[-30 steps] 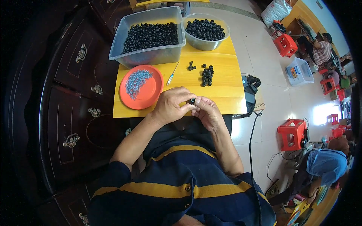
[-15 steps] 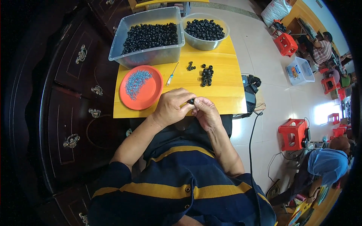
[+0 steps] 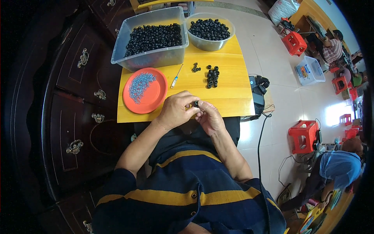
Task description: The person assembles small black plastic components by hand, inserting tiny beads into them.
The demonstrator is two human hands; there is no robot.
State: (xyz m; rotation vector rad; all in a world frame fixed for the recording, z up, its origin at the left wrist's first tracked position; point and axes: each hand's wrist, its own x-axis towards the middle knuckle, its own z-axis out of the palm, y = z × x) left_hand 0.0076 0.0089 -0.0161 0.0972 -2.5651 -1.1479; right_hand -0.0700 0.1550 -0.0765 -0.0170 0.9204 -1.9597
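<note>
Over the near edge of the table (image 3: pixel 235 103), pinching a small black piece (image 3: pixel 196 104) between the fingertips of left hand (image 3: pixel 177 110) and right hand (image 3: pixel 210 118). Seemingly turned open end up; too covered to tell the long axis. Beyond, tiny silvery-blue bits (image 3: pixel 140 85) on a red plate (image 3: pixel 159 97), then a screwdriver (image 3: pixel 175 79). Farther off, a cluster of black pieces (image 3: pixel 212 77) and a smaller group (image 3: pixel 195 68), perhaps finished, impossible to be sure. Farthest, a box (image 3: pixel 163 58) and round tub (image 3: pixel 210 46) holding many more, so probably plenty left.
</note>
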